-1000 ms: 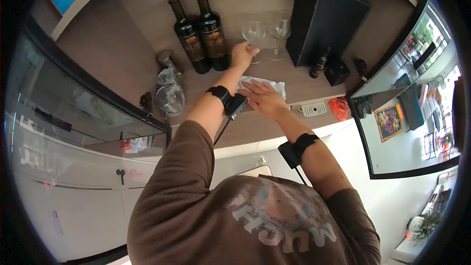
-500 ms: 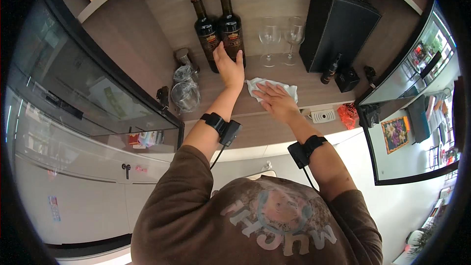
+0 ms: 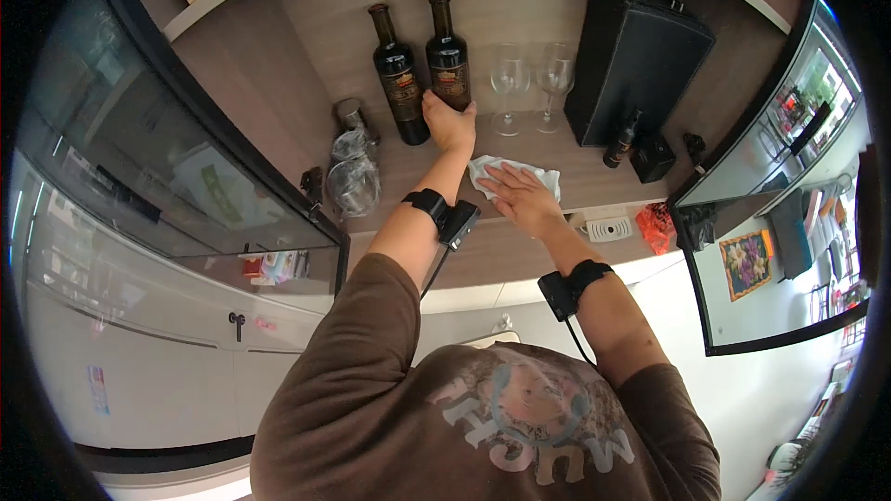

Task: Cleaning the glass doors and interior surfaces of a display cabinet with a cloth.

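Note:
My left hand [image 3: 449,122] is wrapped round the lower part of a dark wine bottle [image 3: 447,60], which stands upright on the cabinet shelf. Just left of it stands a second wine bottle [image 3: 397,79], a small gap between the two. My right hand [image 3: 520,195] lies flat, fingers spread, on a crumpled white cloth or tissue [image 3: 548,178] near the shelf's front edge. Behind that cloth two clear wine glasses, a left one [image 3: 509,79] and a right one [image 3: 555,77], stand upright side by side.
Several clear glass items [image 3: 353,186] sit at the shelf's left end. A tall black case [image 3: 636,65], a small dark bottle [image 3: 620,141] and a black box [image 3: 653,158] stand right. Below are a white socket [image 3: 609,227] and red plastic [image 3: 655,225]. Glass doors [image 3: 701,269] flank the shelf.
My left hand has closed round the right bottle and shifted it rightward, opening a gap from the left bottle. My right hand stays on the white cloth.

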`<state>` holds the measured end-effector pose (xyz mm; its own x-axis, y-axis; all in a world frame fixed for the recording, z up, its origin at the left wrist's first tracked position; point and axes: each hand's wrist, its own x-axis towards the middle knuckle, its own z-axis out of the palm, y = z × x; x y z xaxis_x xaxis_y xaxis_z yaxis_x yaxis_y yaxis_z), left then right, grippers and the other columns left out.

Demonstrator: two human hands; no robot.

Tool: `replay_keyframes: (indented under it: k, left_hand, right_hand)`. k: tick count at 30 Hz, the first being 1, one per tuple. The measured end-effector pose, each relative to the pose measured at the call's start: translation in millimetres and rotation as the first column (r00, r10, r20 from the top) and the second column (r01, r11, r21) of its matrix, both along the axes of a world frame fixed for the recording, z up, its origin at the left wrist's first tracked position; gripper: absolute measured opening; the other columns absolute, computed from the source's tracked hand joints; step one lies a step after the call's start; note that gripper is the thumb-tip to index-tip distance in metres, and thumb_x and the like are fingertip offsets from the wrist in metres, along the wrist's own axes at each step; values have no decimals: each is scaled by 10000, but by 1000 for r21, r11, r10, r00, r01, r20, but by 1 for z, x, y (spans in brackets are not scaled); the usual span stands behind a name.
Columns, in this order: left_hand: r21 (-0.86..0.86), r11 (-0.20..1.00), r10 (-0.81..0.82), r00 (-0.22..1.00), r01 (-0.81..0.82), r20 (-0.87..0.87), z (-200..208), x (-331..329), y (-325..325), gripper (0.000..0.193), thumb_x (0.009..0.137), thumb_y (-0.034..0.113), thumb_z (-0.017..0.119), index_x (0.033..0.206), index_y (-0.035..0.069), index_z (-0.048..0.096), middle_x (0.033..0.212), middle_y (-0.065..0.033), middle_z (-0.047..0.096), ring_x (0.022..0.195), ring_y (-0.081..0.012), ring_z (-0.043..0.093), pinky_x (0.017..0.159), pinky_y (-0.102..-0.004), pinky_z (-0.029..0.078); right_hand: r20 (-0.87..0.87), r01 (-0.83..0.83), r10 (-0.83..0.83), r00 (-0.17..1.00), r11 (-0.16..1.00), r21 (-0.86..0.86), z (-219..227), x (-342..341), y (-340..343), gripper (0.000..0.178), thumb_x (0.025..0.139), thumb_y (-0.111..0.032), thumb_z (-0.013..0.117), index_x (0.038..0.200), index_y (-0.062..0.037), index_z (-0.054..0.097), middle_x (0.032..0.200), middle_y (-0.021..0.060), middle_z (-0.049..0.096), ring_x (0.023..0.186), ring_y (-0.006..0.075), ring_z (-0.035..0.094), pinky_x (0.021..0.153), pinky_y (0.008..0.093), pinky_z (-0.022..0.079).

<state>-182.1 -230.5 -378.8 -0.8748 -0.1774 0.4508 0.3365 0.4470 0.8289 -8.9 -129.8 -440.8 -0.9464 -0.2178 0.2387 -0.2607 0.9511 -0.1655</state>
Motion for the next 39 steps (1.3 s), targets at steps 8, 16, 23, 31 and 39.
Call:
replay_keyframes:
  k: [8, 16, 23, 31, 39]
  left_hand:
    - [-56, 991, -131, 969, 122, -208, -10, 50, -48, 737, 609, 207, 870, 1202, -52, 519, 1161, -238, 584, 1127, -416, 546, 962, -459, 456]
    - [-100, 981, -176, 975, 164, -132, -12, 87, -123, 716, 627, 236, 877, 1203, -29, 543, 1128, -199, 608, 1074, -382, 578, 929, -452, 459]
    - [-100, 989, -123, 978, 107, -170, -14, 88, -153, 754, 640, 241, 878, 1239, -39, 516, 1162, -213, 595, 1104, -386, 561, 968, -445, 437]
    - [-119, 984, -148, 983, 135, -109, -17, 86, -154, 803, 639, 262, 883, 1272, -56, 505, 1252, -239, 574, 1180, -402, 538, 1017, -437, 419]
    - [-113, 988, -116, 992, 109, -56, -7, 93, -152, 815, 630, 251, 876, 1286, -63, 508, 1233, -242, 589, 1159, -399, 556, 1017, -433, 424]
  right_hand:
    - [16, 174, -174, 985, 979, -110, -3, -1, -1, 567, 992, -349, 479, 1492, -97, 389, 1561, 88, 364, 1455, 269, 303, 1199, 407, 223]
    - [-38, 570, -572, 819, 820, -59, -19, -19, -26, 637, 1000, -384, 419, 1508, -11, 320, 1599, 161, 259, 1484, 322, 223, 1202, 445, 192]
    - [108, 272, -275, 955, 961, 41, -6, -88, -24, 650, 1022, -392, 386, 1533, -14, 250, 1624, 158, 184, 1495, 349, 169, 1218, 425, 154]
    - [150, 358, -356, 922, 933, 14, 5, -144, -46, 645, 1016, -384, 405, 1548, -58, 242, 1634, 111, 178, 1502, 326, 159, 1219, 443, 146]
    - [175, -2, -9, 985, 998, 61, 7, -130, -45, 524, 1049, -292, 327, 1556, -169, 275, 1640, 21, 192, 1512, 279, 154, 1211, 475, 165]
